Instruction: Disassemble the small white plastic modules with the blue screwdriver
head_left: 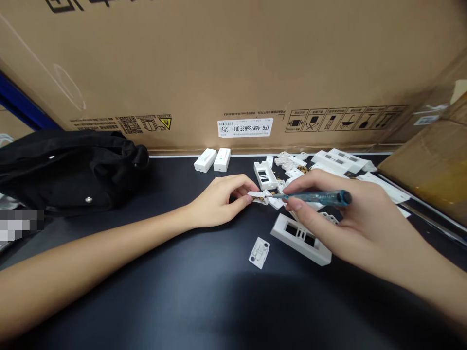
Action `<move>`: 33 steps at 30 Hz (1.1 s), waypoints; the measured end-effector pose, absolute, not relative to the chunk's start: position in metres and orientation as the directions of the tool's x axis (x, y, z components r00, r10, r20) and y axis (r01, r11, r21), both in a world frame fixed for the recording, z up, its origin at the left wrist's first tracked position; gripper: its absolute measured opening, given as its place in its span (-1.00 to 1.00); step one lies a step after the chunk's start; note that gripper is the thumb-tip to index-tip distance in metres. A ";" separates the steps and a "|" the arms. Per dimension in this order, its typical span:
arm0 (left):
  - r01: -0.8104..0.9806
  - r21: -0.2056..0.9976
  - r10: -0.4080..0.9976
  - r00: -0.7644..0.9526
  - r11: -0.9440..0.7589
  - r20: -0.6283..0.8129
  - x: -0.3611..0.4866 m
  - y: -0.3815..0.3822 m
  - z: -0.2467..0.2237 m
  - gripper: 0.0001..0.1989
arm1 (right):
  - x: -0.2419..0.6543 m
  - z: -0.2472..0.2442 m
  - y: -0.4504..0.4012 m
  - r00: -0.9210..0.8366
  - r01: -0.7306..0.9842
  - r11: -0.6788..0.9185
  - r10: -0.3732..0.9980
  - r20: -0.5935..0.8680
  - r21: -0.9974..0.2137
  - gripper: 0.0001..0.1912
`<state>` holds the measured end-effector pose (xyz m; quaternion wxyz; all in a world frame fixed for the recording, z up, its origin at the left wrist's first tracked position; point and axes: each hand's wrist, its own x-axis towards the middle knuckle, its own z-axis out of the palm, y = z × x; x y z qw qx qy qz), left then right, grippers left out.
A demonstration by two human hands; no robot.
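My left hand (229,199) pinches a small white plastic part (258,195) with brass-coloured metal in it, just above the dark tabletop. In my right hand (339,209) is a screwdriver (314,197) with a translucent blue handle, held level. Its tip points left and meets or nearly meets the small part; exact contact is hard to tell. Below my right fingers lies a white frame (301,238) with rectangular openings. A flat white plate (259,253) rests nearer to me. Behind the small part stands an open white housing (265,175).
Two white switch modules (213,160) stand at the back. Loose white pieces (292,163) and more white frames (339,160) are heaped at the back right. A big cardboard box (233,73) walls the rear, another carton (430,155) the right. A black bag (73,170) lies left.
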<state>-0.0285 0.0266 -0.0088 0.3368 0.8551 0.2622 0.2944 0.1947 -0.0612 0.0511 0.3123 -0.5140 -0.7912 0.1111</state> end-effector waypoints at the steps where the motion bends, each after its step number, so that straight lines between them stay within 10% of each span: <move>1: 0.251 0.729 0.645 0.691 -0.637 0.326 -0.028 0.026 -0.009 -0.85 | 0.195 0.051 -0.061 -0.275 0.745 0.439 0.888 0.368 -0.502 -0.88; 33: 0.186 0.717 0.586 0.726 -0.672 0.360 -0.027 0.027 -0.014 -0.76 | 0.200 0.049 -0.053 -0.179 0.578 0.228 0.972 0.151 -0.783 -0.76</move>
